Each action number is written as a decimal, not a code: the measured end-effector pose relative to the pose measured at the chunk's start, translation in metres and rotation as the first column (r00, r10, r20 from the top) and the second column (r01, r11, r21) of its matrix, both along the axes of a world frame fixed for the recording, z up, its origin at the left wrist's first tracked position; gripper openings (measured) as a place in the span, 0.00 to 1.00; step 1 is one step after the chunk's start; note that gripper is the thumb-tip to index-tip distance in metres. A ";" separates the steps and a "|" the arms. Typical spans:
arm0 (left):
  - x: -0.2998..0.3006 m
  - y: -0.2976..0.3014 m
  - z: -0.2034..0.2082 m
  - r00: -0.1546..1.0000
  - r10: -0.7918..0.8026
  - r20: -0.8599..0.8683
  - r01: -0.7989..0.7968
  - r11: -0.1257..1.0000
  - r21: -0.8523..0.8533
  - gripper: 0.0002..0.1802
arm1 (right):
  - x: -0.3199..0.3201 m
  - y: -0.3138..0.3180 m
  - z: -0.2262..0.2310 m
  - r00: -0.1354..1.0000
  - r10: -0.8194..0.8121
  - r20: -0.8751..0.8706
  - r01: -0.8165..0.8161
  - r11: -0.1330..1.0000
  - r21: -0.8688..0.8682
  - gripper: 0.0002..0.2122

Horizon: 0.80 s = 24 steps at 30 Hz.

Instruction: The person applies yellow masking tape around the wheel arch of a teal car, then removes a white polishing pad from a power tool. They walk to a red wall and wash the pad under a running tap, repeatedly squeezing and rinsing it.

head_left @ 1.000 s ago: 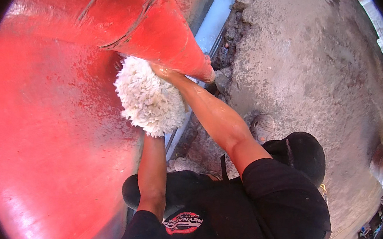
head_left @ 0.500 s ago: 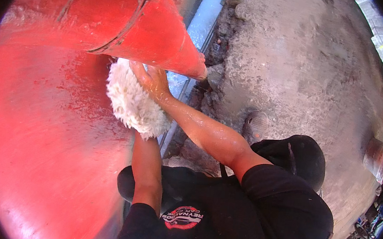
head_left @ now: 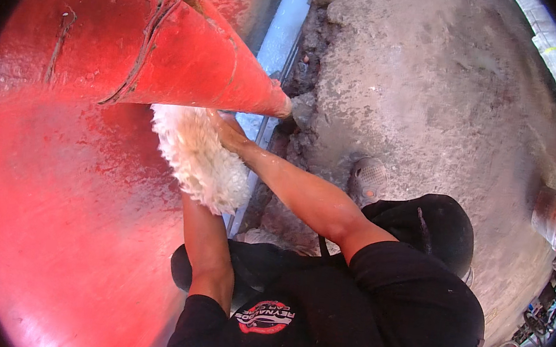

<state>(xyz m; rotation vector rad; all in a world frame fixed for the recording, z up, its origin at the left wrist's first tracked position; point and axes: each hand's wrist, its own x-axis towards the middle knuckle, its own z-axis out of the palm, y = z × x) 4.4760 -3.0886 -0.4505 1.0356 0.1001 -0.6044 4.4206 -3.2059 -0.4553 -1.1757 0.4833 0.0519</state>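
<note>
A fluffy off-white wash mitt (head_left: pixel 202 166) is held out in front of me, below a red tapering post (head_left: pixel 195 65). My left forearm (head_left: pixel 206 240) runs up to the mitt's near end, and the mitt hides the whole left hand. At the mitt's upper right edge, my right hand (head_left: pixel 230 134) grips it, with the fingertips out of sight behind the mitt and the post. Nothing else is in either hand.
Cord is tied around the post. Wet red flooring (head_left: pixel 66 220) spreads on the left. A pale blue strip (head_left: pixel 286 24) borders rough, broken concrete (head_left: pixel 431 108) on the right, where a round drain cover (head_left: pixel 369 180) sits. A clear plastic container (head_left: pixel 551 218) stands far right.
The post now appears lower in view and covers more of the right hand's fingers. The mitt has shifted slightly nearer me, both hands staying with it.
</note>
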 end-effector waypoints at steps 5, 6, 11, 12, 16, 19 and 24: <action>-0.005 0.004 0.004 1.000 0.003 -0.004 -0.003 1.000 -0.012 0.27 | 0.022 -0.004 -0.040 0.936 -0.021 0.351 0.269 0.685 -0.677 0.22; -0.006 0.009 0.004 1.000 0.014 -0.006 -0.014 1.000 -0.009 0.26 | 0.021 -0.004 -0.034 0.974 0.029 0.224 0.151 0.653 -0.742 0.18; -0.018 0.013 0.006 0.999 0.026 -0.023 -0.027 0.999 -0.024 0.26 | 0.037 0.000 -0.036 0.972 -0.124 0.197 0.226 0.705 -0.672 0.21; -0.022 0.011 0.006 0.999 0.023 -0.031 -0.024 0.999 -0.033 0.25 | 0.037 -0.004 -0.030 0.950 -0.152 0.274 0.303 0.673 -0.675 0.21; -0.039 0.014 0.002 0.997 0.031 -0.066 -0.034 0.998 -0.047 0.25 | 0.040 -0.012 -0.011 0.920 -0.105 0.377 0.355 0.633 -0.688 0.19; -0.039 0.019 0.001 0.997 0.032 -0.074 -0.036 0.998 -0.052 0.24 | 0.042 -0.008 -0.020 0.947 -0.061 0.316 0.293 0.572 -0.766 0.17; -0.043 0.020 -0.003 0.995 0.043 -0.087 -0.049 0.996 -0.071 0.24 | 0.048 0.013 -0.045 0.956 -0.008 0.293 0.277 0.352 -0.894 0.14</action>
